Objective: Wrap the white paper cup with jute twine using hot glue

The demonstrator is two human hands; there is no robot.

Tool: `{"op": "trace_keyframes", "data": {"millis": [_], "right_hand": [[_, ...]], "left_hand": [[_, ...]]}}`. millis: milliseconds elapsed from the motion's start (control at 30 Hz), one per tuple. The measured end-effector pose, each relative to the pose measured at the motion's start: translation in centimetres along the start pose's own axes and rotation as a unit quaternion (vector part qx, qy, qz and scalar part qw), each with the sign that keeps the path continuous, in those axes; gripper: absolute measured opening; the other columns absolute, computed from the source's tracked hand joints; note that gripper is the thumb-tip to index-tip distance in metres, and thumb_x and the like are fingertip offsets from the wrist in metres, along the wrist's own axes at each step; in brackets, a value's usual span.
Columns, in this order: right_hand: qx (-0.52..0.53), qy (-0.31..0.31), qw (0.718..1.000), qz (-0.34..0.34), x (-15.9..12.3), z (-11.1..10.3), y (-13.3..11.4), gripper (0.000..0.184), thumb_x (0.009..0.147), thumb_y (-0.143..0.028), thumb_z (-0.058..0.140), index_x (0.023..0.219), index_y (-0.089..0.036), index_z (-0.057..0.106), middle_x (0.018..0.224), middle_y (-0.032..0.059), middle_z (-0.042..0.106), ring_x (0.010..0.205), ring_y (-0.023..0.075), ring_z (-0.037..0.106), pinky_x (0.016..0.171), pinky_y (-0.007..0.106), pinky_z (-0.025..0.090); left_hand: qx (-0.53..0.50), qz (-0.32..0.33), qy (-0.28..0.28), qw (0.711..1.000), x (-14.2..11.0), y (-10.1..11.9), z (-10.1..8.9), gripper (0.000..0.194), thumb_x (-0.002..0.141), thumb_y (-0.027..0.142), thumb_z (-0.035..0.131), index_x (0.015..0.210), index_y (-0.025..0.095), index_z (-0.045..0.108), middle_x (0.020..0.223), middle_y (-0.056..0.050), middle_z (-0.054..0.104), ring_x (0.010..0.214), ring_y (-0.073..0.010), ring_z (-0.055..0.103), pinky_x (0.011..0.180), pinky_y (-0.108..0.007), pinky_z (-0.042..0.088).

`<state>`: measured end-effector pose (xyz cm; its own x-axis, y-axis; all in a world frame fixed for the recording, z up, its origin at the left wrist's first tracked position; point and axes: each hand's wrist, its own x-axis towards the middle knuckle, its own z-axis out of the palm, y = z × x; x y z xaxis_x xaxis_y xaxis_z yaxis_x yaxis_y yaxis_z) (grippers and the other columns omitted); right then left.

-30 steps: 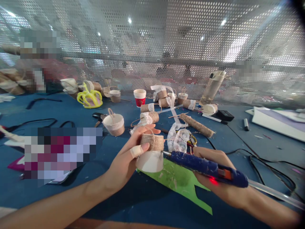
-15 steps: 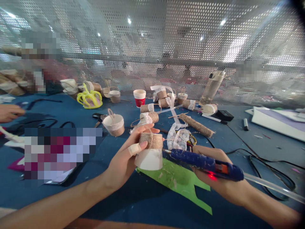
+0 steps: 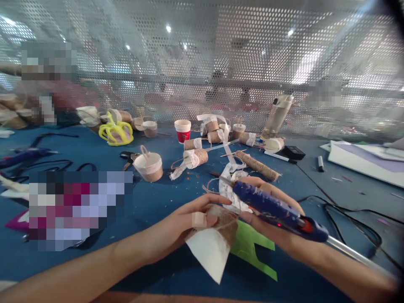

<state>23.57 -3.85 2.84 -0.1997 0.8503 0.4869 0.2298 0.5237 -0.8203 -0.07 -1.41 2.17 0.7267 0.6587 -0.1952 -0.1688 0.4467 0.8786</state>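
Wrapped around a white paper cup (image 3: 210, 252), my left hand (image 3: 189, 221) holds it tilted, its white part angled down toward me. A band of brown twine (image 3: 226, 225) covers the cup's upper part. In my right hand (image 3: 274, 242) is a blue hot glue gun (image 3: 268, 206), with a red light showing. Its nozzle points left above the cup, apart from it. My right fingertips are close to the twine band; whether they touch it I cannot tell. White lace (image 3: 225, 179) lies just behind, and a green sheet (image 3: 252, 252) is partly under the cup.
A twine-and-lace cup with a handle (image 3: 149, 167) stands left of centre. Behind are a twine-wrapped cup on its side (image 3: 196, 159), a red-and-white cup (image 3: 182, 131) and a twine roll (image 3: 257, 165). Black cables (image 3: 341, 214) run at right. Another glue gun (image 3: 28, 156) lies at left.
The cup has tipped and come lower toward me. The glue gun's nozzle has moved up and away from it, while my right fingers have come nearer. Another person's hand at left has left view.
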Motion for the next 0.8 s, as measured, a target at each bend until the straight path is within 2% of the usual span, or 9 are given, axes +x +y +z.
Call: {"op": "trace_keyframes", "data": {"millis": [67,100,233,367,600,800], "right_hand": [[0.023,-0.035,0.999,-0.014,-0.1,0.0,-0.1,0.015,0.085,-0.016,0.073,0.086,-0.026,0.062,0.115,0.003,0.071,0.122,0.0244,0.06,0.102,0.038,0.049],[0.035,-0.05,0.998,-0.013,-0.1,0.0,-0.2,0.015,0.086,-0.016,0.073,0.087,-0.026,0.062,0.11,0.0024,0.072,0.121,0.0237,0.06,0.103,0.038,0.048],[0.068,-0.029,0.997,0.022,-0.3,-0.1,-0.7,0.014,0.085,-0.017,0.075,0.087,-0.027,0.065,0.091,-0.0009,0.074,0.092,0.02,0.07,0.088,0.035,0.054],[0.051,-0.005,0.997,0.059,-0.4,-0.2,-1.1,0.017,0.079,-0.018,0.082,0.085,-0.028,0.07,0.082,-0.0025,0.074,0.074,0.017,0.069,0.072,0.029,0.055],[0.041,0.024,0.994,0.098,-0.5,-0.2,-0.5,0.014,0.079,-0.026,0.083,0.082,-0.026,0.07,0.081,-0.0032,0.073,0.073,0.0148,0.069,0.068,0.026,0.055],[0.045,0.021,0.991,0.123,-0.3,0.1,-0.3,0.017,0.079,-0.033,0.083,0.081,-0.024,0.069,0.087,0.0008,0.074,0.081,0.0195,0.069,0.071,0.032,0.055]], "left_hand": [[0.006,-0.006,0.005,1.0,0.0,0.0,0.3,0.045,0.083,0.033,0.07,0.126,0.024,0.062,0.122,-0.01,0.07,0.105,-0.0272,0.067,0.083,-0.034,0.047],[0.009,-0.007,0.013,1.0,0.0,0.0,0.4,0.044,0.083,0.034,0.069,0.126,0.023,0.062,0.121,-0.01,0.07,0.103,-0.0268,0.067,0.082,-0.033,0.047],[0.023,0.005,0.066,0.998,0.1,0.4,0.6,0.041,0.084,0.038,0.068,0.12,0.021,0.063,0.112,-0.01,0.071,0.097,-0.0275,0.067,0.082,-0.036,0.047],[0.035,0.03,0.109,0.993,0.3,1.0,0.7,0.033,0.082,0.039,0.069,0.109,0.021,0.065,0.099,-0.007,0.071,0.087,-0.0231,0.065,0.073,-0.031,0.046],[0.033,0.074,0.158,0.984,0.4,1.1,0.8,0.029,0.08,0.038,0.073,0.102,0.02,0.066,0.091,-0.004,0.069,0.079,-0.0185,0.061,0.068,-0.027,0.042],[0.017,0.095,0.167,0.981,0.3,0.8,0.6,0.022,0.081,0.032,0.074,0.097,0.019,0.067,0.092,-0.004,0.069,0.079,-0.0179,0.061,0.07,-0.026,0.043]]}}
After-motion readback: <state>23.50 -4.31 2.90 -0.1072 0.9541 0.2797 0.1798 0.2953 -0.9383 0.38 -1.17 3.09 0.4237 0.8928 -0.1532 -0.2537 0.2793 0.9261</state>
